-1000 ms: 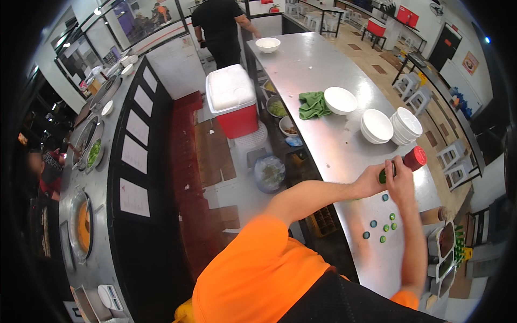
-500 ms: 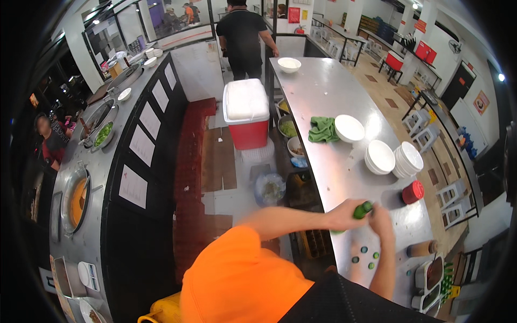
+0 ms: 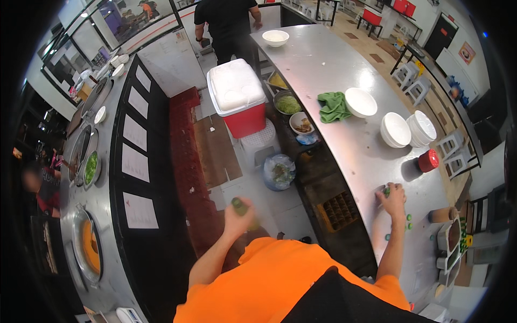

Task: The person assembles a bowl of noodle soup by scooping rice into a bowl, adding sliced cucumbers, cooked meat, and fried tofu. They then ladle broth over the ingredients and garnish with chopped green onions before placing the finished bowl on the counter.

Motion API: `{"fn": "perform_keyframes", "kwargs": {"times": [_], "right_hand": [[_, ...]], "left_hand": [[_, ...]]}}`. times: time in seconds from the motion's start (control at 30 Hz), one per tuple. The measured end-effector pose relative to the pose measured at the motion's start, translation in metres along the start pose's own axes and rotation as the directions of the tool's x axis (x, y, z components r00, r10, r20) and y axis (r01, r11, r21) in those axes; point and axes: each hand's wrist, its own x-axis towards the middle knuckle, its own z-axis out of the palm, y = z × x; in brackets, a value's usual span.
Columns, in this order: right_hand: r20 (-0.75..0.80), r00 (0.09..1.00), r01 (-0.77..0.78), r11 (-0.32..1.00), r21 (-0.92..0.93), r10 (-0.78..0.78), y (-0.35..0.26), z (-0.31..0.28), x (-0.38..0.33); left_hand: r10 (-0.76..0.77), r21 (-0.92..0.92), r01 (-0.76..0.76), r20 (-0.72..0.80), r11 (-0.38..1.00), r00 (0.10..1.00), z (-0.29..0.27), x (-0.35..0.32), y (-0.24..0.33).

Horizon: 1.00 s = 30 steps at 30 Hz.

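Note:
My left hand (image 3: 237, 222) is closed around a green bottle (image 3: 237, 205) above the aisle, its lower part smeared by motion. My right hand (image 3: 392, 201) rests over the steel counter (image 3: 371, 172), fingers curled around a small green object (image 3: 386, 191) whose kind I cannot make out. By my right wrist lie several small green and teal round pieces (image 3: 409, 217), perhaps bottle caps. Beyond that hand stands a red-topped container (image 3: 428, 160). A sauce bottle (image 3: 441, 215) is to its right.
White bowls (image 3: 396, 130), some stacked, and a green cloth (image 3: 334, 106) sit farther along the counter. Below are a bowl of shredded greens (image 3: 287, 103) and a crate (image 3: 337, 211). A red cooler (image 3: 239, 102) stands in the aisle; a person in black (image 3: 226, 27) is behind it.
My hands have moved apart. The left has carried the green bottle left over the aisle; the right has come down to the counter. The view has shifted.

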Motion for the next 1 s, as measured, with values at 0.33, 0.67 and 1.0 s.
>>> {"fn": "perform_keyframes", "kwargs": {"times": [0.33,0.67,1.0], "right_hand": [[0.38,0.798,-0.19,0.403,0.895,-0.468,-0.367,0.078,0.045],[0.485,0.826,-0.559,-0.306,0.77,-0.288,-0.474,0.183,0.344],[0.35,0.918,-0.25,-0.415,0.875,0.185,-0.509,0.238,0.693]], "left_hand": [[0.103,0.164,-0.072,-0.191,0.984,0.976,-0.193,0.057,-0.036],[-0.024,-0.025,0.011,-0.623,1.0,0.782,-0.28,0.132,-0.068],[-0.047,-0.055,-0.003,-0.877,0.998,0.478,-0.367,0.266,-0.093]]}}
